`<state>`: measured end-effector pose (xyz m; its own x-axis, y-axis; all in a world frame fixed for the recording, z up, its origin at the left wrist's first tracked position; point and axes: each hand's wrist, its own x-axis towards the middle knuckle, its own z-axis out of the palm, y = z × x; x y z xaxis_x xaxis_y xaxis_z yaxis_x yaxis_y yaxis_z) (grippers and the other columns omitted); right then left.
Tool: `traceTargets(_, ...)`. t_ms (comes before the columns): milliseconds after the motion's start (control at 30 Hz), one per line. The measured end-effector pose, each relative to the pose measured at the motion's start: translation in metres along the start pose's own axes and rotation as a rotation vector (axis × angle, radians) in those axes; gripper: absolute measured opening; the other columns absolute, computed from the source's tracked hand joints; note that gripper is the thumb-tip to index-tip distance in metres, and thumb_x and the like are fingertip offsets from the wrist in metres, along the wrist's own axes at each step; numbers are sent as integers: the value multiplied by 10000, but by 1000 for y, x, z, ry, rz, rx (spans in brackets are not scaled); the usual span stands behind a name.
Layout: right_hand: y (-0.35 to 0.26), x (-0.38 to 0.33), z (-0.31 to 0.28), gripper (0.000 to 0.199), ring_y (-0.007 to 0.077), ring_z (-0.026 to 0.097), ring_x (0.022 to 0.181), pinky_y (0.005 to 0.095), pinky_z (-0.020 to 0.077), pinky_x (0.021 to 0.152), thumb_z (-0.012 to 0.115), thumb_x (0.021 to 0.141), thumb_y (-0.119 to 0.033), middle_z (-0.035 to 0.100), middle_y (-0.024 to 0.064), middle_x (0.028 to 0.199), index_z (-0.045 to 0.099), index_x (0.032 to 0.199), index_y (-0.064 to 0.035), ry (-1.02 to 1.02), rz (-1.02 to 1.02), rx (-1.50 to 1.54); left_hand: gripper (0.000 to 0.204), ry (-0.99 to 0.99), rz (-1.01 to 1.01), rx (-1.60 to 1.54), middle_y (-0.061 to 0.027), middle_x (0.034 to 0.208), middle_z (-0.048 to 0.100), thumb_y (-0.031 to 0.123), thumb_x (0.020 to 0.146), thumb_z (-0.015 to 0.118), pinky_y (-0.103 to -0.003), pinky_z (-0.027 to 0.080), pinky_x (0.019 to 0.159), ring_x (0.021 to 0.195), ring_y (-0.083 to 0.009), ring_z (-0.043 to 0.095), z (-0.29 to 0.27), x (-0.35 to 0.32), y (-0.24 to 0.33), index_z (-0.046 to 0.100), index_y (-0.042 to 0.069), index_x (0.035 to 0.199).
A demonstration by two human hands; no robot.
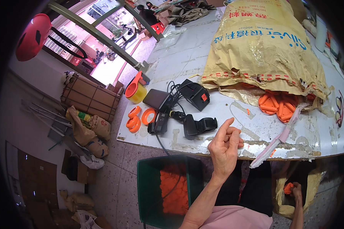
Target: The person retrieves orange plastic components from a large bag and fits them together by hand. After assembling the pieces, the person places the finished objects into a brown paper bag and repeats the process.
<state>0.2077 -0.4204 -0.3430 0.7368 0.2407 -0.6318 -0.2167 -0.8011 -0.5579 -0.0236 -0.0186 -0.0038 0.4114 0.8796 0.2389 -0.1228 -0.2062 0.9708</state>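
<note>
My left hand (224, 149) is raised over the table's near edge, its index finger stretched out and the others loosely bent, with nothing in it. Low at the right, my right hand (296, 189) grips an orange plastic part (288, 188) inside the mouth of an open yellowish sack (312, 192) below the table. Similar orange plastic parts (268, 104) spill from a large yellow woven sack (265, 49) lying on the tabletop. A pale pink strip of cloth (281, 138) hangs from there over the near edge. Small orange scraps (248, 112) lie near my left hand.
On the white table (179, 57) sit a black charger-like block (195, 94), a black strapped device (198, 126), cables, orange rings (148, 116) and a yellow-orange cup (136, 91). Glasses (339, 110) lie far right. Below stands a green bin (149, 191) holding orange pieces (172, 191).
</note>
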Motion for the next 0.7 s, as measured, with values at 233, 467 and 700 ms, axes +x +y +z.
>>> traceTargets(233, -145, -113, -79, 142, 133, 571, 669, 275, 456, 598, 593, 773, -73, 621, 69, 719, 633, 851, 39, -79, -443, -233, 320, -15, -23, -35, -84, 874, 600, 20, 894, 526, -218, 520, 577, 662, -98, 583, 10, 3, 1, 500, -34, 1209)
traceTargets(467, -374, -251, -87, 176, 209, 658, 670, 281, 502, 617, 636, 783, -39, 673, 127, 776, 676, 946, 14, -674, -1253, 86, 292, 82, 15, -11, -79, 855, 605, 12, 888, 530, -199, 498, 549, 646, -81, 565, -3, 2, 5, 528, -30, 1177)
traceTargets(700, -467, -184, -17, 282, 314, 564, 937, 406, 460, 785, 640, 744, -87, 595, 153, 984, 578, 1008, -10, 142, -1700, -295, 297, 28, 5, 9, -81, 833, 603, -7, 867, 539, -230, 516, 554, 646, -103, 574, 14, 3, 1, 532, -38, 1163)
